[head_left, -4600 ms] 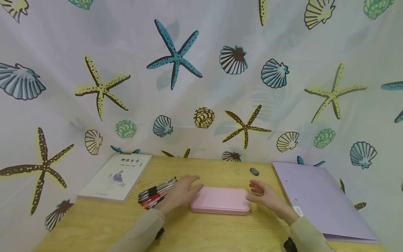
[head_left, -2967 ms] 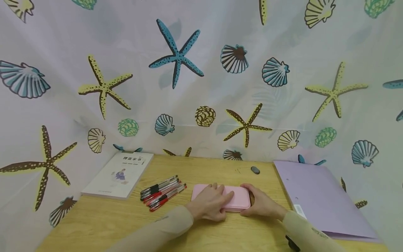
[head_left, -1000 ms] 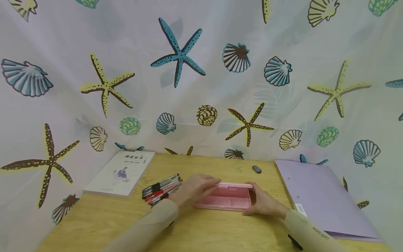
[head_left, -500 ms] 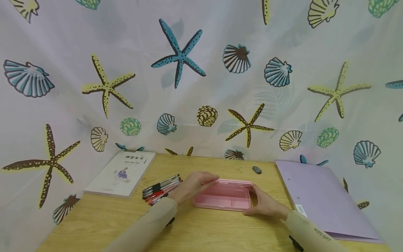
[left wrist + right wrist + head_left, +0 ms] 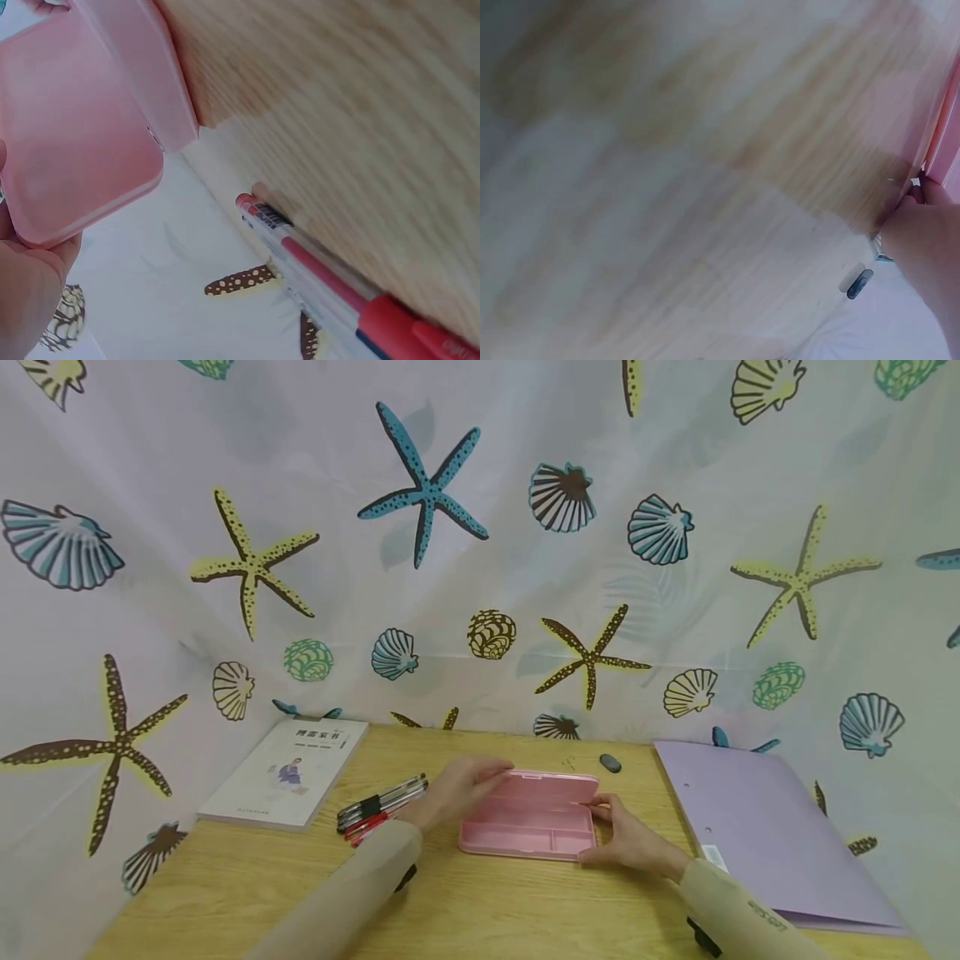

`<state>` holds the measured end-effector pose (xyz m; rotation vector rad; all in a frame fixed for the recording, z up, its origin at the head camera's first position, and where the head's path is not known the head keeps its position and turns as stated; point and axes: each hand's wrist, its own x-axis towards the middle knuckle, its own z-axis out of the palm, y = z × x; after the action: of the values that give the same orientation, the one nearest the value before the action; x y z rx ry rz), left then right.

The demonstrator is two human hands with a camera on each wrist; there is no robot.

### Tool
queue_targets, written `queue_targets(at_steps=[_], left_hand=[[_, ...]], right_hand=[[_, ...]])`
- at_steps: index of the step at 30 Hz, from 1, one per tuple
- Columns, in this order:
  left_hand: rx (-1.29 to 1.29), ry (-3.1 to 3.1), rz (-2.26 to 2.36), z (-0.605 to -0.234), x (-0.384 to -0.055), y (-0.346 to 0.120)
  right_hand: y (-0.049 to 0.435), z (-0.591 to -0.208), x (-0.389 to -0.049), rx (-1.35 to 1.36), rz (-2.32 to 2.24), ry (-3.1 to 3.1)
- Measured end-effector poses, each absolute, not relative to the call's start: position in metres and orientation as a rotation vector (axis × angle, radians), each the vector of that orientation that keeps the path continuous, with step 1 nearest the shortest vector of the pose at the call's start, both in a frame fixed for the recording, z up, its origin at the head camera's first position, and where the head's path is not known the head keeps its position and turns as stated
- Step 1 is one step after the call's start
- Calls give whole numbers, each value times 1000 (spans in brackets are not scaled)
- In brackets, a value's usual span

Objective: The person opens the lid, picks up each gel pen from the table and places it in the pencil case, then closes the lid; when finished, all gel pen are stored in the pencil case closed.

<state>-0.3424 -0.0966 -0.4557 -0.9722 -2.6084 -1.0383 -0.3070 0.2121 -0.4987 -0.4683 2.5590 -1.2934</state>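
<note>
On my feed, the pink, rectangular hard-shelled pencil case (image 5: 517, 852) sits on the table between the two hands, its front side toward the wearer. Its flat pink lid (image 5: 551, 787) is tilted up at the back, and a low divider marks off a small front compartment near the right grip from a longer one on the left.

I see the left hand (image 5: 459, 785) pinching the lid's left edge, its fingers and thumb close together with only the lid's thickness between them. The right hand (image 5: 628, 841) spans the case's right end, thumb at the near corner and fingers at the far one, so that grip is spread about as wide as the case is deep.

Just outside the left grip I have a bundle of clear-barrelled pens (image 5: 378, 806) with black and red parts, partly hidden by the forearm. Farther left lies a white paperback book (image 5: 288, 772) with a small figure on its cover. Beyond the right grip rests a small dark oval object (image 5: 611, 763); to its right, a flat lilac folder (image 5: 772, 835). Everything lies on the pale wood-grain table (image 5: 510, 910), with a white seashell-and-starfish curtain (image 5: 330, 468) behind.
</note>
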Motion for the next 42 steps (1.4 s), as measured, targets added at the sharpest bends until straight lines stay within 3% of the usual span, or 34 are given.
queue_targets(at_steps=[11, 42], left_hand=[[-553, -2572, -1342, -462, -364, -111], [-257, -2377, -2052, -470, -394, -129]], right_hand=[[216, -500, -306, -609, -1300, 2545], [220, -502, -312, -583, -1294, 2493]])
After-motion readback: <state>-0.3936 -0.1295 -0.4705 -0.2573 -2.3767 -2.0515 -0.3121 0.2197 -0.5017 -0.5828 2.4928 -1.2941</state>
